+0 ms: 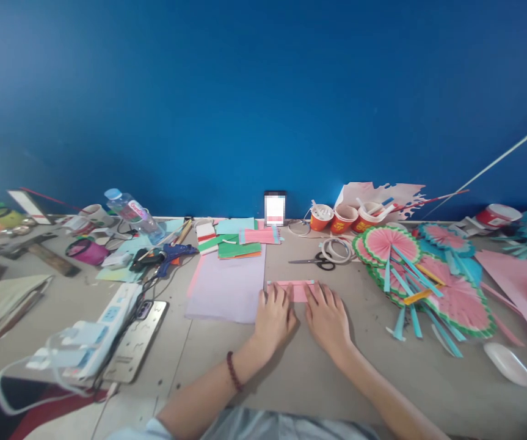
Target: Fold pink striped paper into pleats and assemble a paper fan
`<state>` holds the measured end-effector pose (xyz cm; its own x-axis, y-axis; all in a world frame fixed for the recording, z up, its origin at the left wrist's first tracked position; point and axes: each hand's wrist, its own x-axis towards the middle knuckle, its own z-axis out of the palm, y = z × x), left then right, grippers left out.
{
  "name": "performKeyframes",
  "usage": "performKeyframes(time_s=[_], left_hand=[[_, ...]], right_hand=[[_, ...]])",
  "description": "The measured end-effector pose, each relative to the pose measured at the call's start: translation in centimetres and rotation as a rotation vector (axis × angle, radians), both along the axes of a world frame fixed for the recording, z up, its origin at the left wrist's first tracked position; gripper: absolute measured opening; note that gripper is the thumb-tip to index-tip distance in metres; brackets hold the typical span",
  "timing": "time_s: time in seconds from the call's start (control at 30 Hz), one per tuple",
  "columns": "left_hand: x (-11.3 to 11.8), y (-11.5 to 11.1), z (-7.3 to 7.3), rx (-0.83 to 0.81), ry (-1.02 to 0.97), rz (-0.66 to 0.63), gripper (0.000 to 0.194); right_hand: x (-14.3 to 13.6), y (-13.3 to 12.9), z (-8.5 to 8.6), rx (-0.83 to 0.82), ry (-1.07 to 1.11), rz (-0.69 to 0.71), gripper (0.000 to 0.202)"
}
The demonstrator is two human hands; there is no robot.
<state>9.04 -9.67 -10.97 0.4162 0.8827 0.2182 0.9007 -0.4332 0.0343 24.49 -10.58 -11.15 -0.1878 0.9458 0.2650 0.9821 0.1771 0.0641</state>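
Note:
A small pink paper strip [298,292] with a folded band along its far edge lies flat on the grey table [290,373]. On its left end rests my left hand [274,318], fingers bent and spread over the paper. My right hand [328,318] presses the right end with its fingers apart. Neither hand grips anything; the paper shows between them. Beyond the strip lie black-handled scissors [320,261], and left of my left hand is a stack of lilac sheets [229,287].
Pink-and-green paper fans [391,247] and a white mouse [509,363] lie right. Red cups [343,219] line the blue wall. On the left are a phone [137,342], power strip [119,311], glue gun [174,253], bottle [135,214] and hammer [38,250].

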Motion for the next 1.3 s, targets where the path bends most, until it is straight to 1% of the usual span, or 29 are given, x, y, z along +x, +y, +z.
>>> performKeyframes(time_s=[0.3, 0.4, 0.5, 0.57, 0.63, 0.73, 0.77, 0.9, 1.03, 1.1, 1.2, 1.23, 1.3], left_hand=[[-0.5, 0.8, 0.3, -0.037, -0.085, 0.009, 0.051], [-0.8, 1.1, 0.4, -0.054, -0.121, 0.0, 0.047], [-1.4, 1.5, 0.5, -0.078, -0.154, -0.035, 0.044], [-1.7, 1.9, 0.4, -0.075, -0.166, -0.058, 0.042], [-1.9, 2.7, 0.4, -0.069, -0.158, -0.077, 0.036], [-1.4, 4.2, 0.4, -0.09, -0.103, -0.131, 0.017], [-1.1, 4.8, 0.5, -0.087, -0.085, -0.146, 0.016], [0.7, 6.1, 0.7, -0.042, 0.022, -0.178, 0.014], [1.6, 6.2, 0.3, -0.124, 0.026, -0.134, 0.016], [1.5, 6.3, 0.0, -0.14, 0.004, -0.176, 0.018], [1.3, 6.7, -0.3, -0.172, -0.043, -0.305, 0.021], [1.3, 6.8, -0.4, -0.186, -0.061, -0.328, 0.021], [1.4, 7.0, -0.4, -0.21, -0.094, -0.323, 0.021]], right_hand=[[0.0, 0.0, -0.4, -0.002, 0.049, -0.017, 0.041], [0.9, 0.6, -0.5, -0.004, 0.12, 0.024, 0.038], [2.3, 1.7, -0.7, -0.012, 0.218, 0.085, 0.033], [3.2, 2.4, -0.8, -0.014, 0.293, 0.129, 0.03], [4.0, 3.1, -1.0, -0.029, 0.349, 0.165, 0.028], [4.5, 4.0, -1.3, -0.029, 0.411, 0.192, 0.023], [4.5, 4.3, -1.4, -0.02, 0.434, 0.196, 0.023], [4.6, 5.1, -2.1, 0.016, 0.52, 0.198, 0.021], [4.6, 5.3, -2.5, 0.041, 0.548, 0.203, 0.02], [4.7, 5.4, -2.5, 0.051, 0.558, 0.204, 0.02], [4.8, 5.8, -2.6, 0.071, 0.598, 0.218, 0.021], [4.9, 6.0, -2.7, 0.074, 0.619, 0.228, 0.022], [5.2, 6.2, -2.9, 0.073, 0.665, 0.251, 0.023]])
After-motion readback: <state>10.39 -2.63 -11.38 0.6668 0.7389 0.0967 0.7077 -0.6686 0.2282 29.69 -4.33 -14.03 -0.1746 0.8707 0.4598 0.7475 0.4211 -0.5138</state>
